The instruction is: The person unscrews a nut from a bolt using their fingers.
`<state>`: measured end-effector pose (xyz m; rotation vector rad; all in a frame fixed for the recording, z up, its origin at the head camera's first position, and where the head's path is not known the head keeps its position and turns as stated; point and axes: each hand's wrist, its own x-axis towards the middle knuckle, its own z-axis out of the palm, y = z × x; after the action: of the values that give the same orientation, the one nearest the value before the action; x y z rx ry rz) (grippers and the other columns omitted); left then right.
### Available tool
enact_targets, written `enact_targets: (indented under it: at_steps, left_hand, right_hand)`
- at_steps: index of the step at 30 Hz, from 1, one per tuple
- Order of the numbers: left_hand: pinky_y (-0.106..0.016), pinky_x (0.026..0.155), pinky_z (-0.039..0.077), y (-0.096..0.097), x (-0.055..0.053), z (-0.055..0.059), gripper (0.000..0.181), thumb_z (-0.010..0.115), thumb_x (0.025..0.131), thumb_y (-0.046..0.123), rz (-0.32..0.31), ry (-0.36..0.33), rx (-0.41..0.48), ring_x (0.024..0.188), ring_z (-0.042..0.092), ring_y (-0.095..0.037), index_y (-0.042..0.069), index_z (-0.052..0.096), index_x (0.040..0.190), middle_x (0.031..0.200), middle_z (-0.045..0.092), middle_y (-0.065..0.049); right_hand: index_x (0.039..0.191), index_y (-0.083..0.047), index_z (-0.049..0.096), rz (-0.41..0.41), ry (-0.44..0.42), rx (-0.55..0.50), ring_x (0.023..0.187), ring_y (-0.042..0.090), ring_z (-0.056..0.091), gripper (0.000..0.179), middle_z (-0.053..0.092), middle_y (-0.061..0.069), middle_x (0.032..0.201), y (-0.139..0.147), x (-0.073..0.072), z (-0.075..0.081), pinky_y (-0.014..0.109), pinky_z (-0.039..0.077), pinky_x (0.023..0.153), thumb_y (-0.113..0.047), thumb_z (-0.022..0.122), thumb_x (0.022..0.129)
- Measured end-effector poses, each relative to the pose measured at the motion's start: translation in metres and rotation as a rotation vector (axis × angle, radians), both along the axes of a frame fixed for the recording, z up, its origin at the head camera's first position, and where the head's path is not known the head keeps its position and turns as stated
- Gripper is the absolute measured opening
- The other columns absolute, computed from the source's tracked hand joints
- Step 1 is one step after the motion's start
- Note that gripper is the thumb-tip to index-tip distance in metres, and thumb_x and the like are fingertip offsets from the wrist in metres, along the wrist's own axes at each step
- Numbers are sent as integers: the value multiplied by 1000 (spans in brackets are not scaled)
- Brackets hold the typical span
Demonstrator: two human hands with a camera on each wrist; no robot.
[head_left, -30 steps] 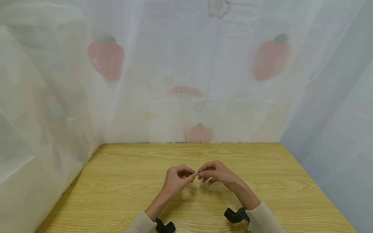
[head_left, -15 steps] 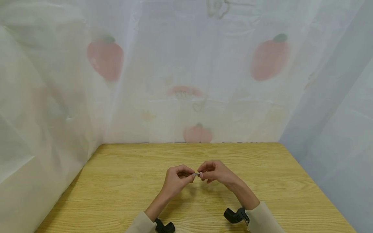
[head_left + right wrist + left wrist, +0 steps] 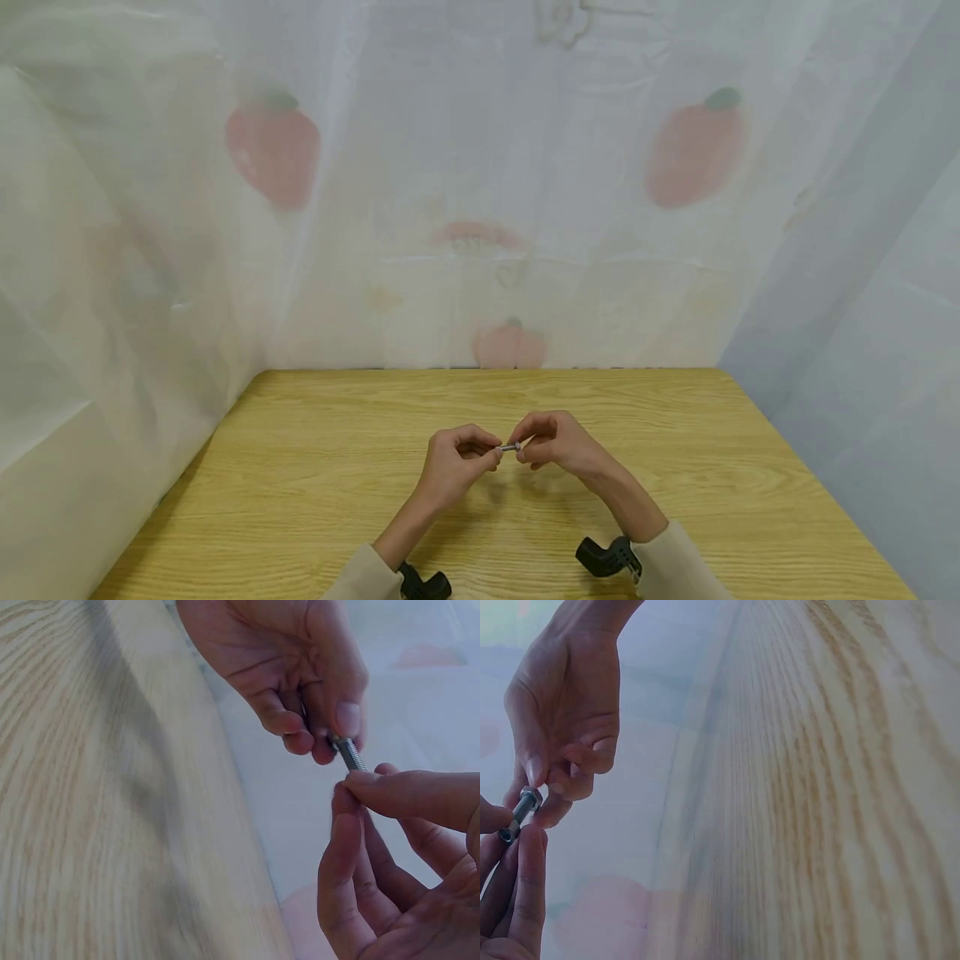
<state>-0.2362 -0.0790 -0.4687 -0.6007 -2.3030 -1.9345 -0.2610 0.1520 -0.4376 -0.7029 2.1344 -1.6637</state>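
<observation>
A small silver threaded bolt (image 3: 520,813) spans the gap between both hands, above the wooden table (image 3: 360,467). My left hand (image 3: 450,462) pinches one end of it between thumb and fingertips; that end shows round in the left wrist view. At the other end sits a wider hexagonal nut (image 3: 531,796). My right hand (image 3: 562,446) has thumb and index finger at this nut, its other fingers loosely curled. From the right wrist view, the bare thread (image 3: 350,754) shows between the two hands, and the right thumb and fingertip cover the nut.
A pale curtain (image 3: 600,275) with printed fruit hangs behind the table's far edge, and more sheeting (image 3: 112,333) encloses the sides. Black wrist camera mounts (image 3: 607,556) sit at both sleeve cuffs, low over the table.
The right thumb and fingers have shifted slightly at the bolt's end, so more of the bolt and the nut now show. The left hand keeps its place and its pinch.
</observation>
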Motion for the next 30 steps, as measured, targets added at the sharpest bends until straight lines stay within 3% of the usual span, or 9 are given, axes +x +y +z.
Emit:
enact_targets:
  at_steps: [2,5,9,11,16,23,30]
  left_hand:
    - [-50,74,64,0,0,0,6,77,92,8,0,-2,3,73,75,-13,7,79,98,91,77,-15]
    - [-41,72,66,0,0,0,6,77,92,8,5,4,0,73,75,-13,7,79,98,91,77,-15]
    - [-29,70,65,0,1,0,6,77,92,7,16,13,-3,72,75,-13,6,79,98,91,77,-15]
    - [-30,69,65,0,1,1,6,76,92,7,19,12,0,72,75,-12,7,79,98,91,77,-15]
    - [-32,69,65,1,0,0,7,77,91,7,15,12,6,72,74,-11,7,79,98,92,77,-16]
    - [-45,71,65,1,0,0,6,77,92,7,8,6,14,71,74,-13,6,79,98,90,77,-16]
    - [-37,70,66,1,-1,-1,6,77,92,6,6,10,10,72,74,-10,5,79,98,90,77,-17]
  right_hand:
    - [120,3,68,2,-29,-3,96,27,72,27,69,22,118,1,0,1,53,63,83,-12,70,98]
    - [123,1,68,-9,-95,27,97,30,73,34,72,18,119,1,1,3,51,64,81,-25,67,102]
    - [116,-1,72,-9,-169,60,85,23,73,41,77,9,99,-2,1,4,41,65,74,-39,61,105]
    - [111,-1,73,2,-180,57,81,18,71,41,77,5,92,-2,0,4,40,64,73,-39,60,105]
    - [117,3,71,4,-152,36,88,19,73,36,77,7,96,-1,-1,3,44,65,78,-30,63,104]
    - [120,5,69,-31,-90,30,92,21,73,33,77,7,102,1,-1,3,50,63,82,-21,70,99]
    - [117,5,69,-37,-35,27,92,26,70,28,73,10,103,0,1,3,48,61,81,-14,73,95]
